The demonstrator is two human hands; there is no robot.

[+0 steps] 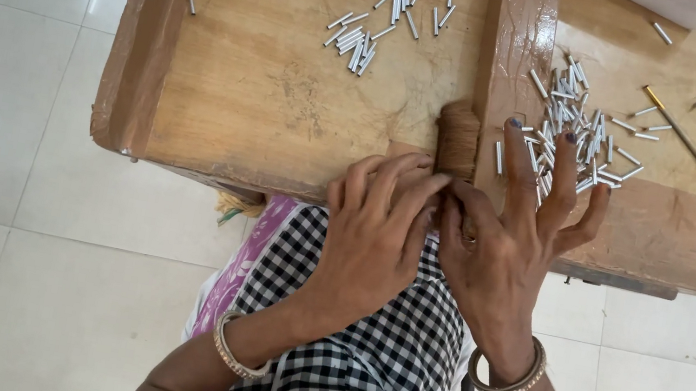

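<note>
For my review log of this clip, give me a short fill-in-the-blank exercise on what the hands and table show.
1. Both hands meet at a spool of ____ thread.
2. The right hand spreads its fingers over a heap of small ____ tubes.
3. The left hand wears a bangle on its ____.
4. A long thin stick lies on the ____ table.

Missing words: brown; silver; wrist; wooden
</note>
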